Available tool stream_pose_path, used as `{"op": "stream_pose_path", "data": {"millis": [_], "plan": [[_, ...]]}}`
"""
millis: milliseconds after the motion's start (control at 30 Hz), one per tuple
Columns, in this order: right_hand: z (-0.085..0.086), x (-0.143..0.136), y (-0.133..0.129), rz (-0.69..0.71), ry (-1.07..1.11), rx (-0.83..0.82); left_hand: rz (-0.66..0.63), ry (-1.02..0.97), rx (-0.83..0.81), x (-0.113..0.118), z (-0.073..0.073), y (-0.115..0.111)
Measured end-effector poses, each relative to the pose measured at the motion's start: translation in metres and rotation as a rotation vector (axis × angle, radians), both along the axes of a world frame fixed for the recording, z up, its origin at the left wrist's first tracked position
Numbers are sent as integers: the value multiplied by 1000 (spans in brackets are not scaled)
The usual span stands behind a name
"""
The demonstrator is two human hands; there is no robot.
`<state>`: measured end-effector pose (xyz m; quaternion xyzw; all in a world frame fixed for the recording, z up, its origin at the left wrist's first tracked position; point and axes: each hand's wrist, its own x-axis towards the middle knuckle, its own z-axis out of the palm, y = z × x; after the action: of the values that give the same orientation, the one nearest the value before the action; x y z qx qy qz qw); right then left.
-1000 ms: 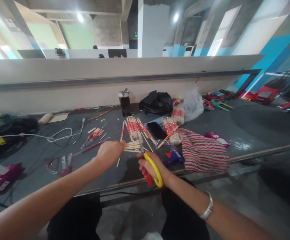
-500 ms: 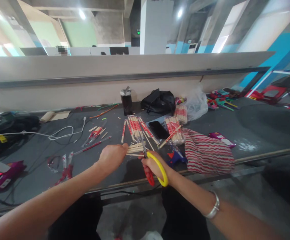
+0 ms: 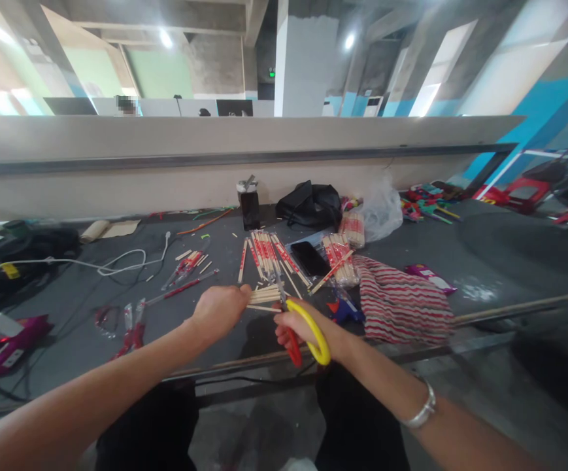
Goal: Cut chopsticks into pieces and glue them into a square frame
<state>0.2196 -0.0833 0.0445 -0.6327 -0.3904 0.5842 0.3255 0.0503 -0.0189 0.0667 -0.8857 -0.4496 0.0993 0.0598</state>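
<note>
Several sticks (image 3: 265,296) pinched in left hand (image 3: 221,314); right hand (image 3: 295,323) fingers wrapped round scissors (image 3: 313,322), blades at sticks' right ends. Barely moved in half a second; cutting seems unfinished.

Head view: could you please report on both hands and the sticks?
Left hand gripping several bare sticks. Right hand holding scissors, blades by the sticks' free ends. Red-banded sticks lie just beyond; no clear obstruction.

On a dark gray table (image 3: 514,229), a black bag (image 3: 308,204) slumps between an upright dark bottle (image 3: 250,210) and a crumpled clear plastic bag (image 3: 382,212); nearer lie a black phone (image 3: 310,259) and a striped cloth (image 3: 404,299), while a white cable (image 3: 75,261) loops across the left side
</note>
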Motion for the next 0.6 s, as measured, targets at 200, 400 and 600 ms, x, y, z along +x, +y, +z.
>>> {"op": "stream_pose_path", "data": {"millis": [200, 400, 600], "plan": [[7, 2, 6, 5, -1, -70, 50, -23, -32, -1, -7, -5], [12, 7, 3, 31, 35, -128, 10, 2, -28, -2, -6, -6], [4, 8, 2, 25, 72, -64, -2, 1, -35, -2, -5, -6]]}}
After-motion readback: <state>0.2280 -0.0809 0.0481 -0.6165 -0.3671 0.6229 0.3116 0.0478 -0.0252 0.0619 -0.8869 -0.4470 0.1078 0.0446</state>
